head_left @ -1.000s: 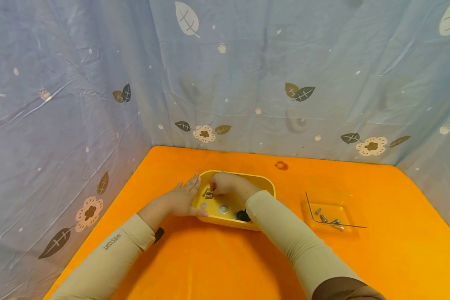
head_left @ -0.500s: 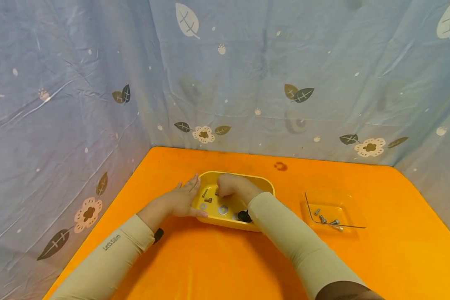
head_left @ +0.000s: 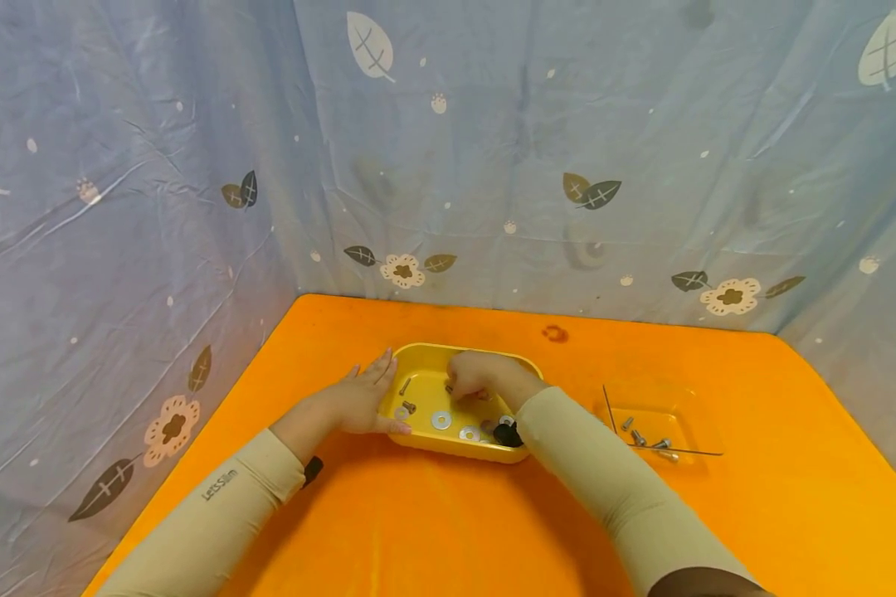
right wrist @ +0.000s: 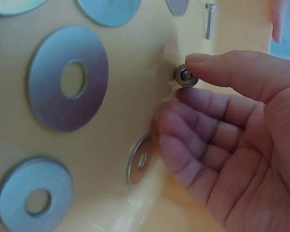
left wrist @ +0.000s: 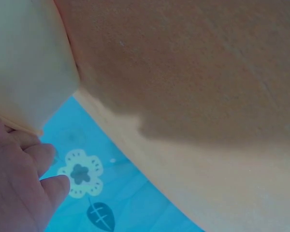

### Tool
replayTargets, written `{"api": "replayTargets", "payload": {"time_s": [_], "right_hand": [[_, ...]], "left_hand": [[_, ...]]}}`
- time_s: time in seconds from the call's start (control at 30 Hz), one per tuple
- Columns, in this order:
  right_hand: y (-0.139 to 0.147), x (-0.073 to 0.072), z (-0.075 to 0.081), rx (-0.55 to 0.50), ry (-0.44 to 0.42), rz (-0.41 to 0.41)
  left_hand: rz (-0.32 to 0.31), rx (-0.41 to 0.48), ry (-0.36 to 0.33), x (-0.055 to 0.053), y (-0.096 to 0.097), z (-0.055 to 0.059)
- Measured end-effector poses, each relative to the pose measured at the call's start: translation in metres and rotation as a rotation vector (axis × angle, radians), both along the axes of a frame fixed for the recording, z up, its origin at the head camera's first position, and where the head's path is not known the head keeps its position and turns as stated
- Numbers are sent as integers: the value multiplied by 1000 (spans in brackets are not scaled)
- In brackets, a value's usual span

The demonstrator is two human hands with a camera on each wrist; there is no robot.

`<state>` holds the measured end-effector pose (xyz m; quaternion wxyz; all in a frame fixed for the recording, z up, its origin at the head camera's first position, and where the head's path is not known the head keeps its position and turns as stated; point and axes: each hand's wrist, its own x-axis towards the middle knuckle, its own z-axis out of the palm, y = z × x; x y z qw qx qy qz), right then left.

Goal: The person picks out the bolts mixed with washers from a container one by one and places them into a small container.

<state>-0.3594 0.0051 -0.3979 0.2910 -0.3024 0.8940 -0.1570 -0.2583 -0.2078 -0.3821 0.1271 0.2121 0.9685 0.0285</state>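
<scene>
A yellow bin stands on the orange table. My left hand rests against its left end with spread fingers, the thumb along the front rim. Inside the bin, my right hand pinches a metal socket-head screw between thumb and index finger, its head facing the wrist camera. The other fingers of that hand are curled loosely near the bin floor. Several flat washers lie in the bin, and one small washer leans near the curled fingers. A thin screw and a thicker screw lie at the left end.
A transparent tray with several screws stands to the right of the bin. Patterned curtains hang around the table's back and sides. A dark ring-shaped stain marks the table behind the bin.
My right hand has moved rightward inside the bin, away from the screws at the left end. The thicker screw there has shifted toward the front. My left hand keeps its place.
</scene>
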Motion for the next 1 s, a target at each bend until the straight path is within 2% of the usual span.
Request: {"api": "replayTargets", "payload": {"time_s": [0.1, 0.17, 0.3, 0.53, 0.8, 1.0], "right_hand": [[4, -3, -1, -42, 38, 70], [6, -5, -3, -65, 49, 89], [5, -5, -4, -80, 67, 101], [5, -4, -8, -107, 33, 98], [4, -2, -8, -134, 43, 132], [3, -2, -7, -117, 50, 182]], "left_hand": [[0, 0, -3, 0, 0, 0], [0, 1, -4, -1, 0, 0], [-1, 2, -6, -2, 0, 0], [-2, 9, -2, -2, 0, -1], [-4, 4, 8, 0, 0, -1], [-10, 9, 10, 2, 1, 2]]}}
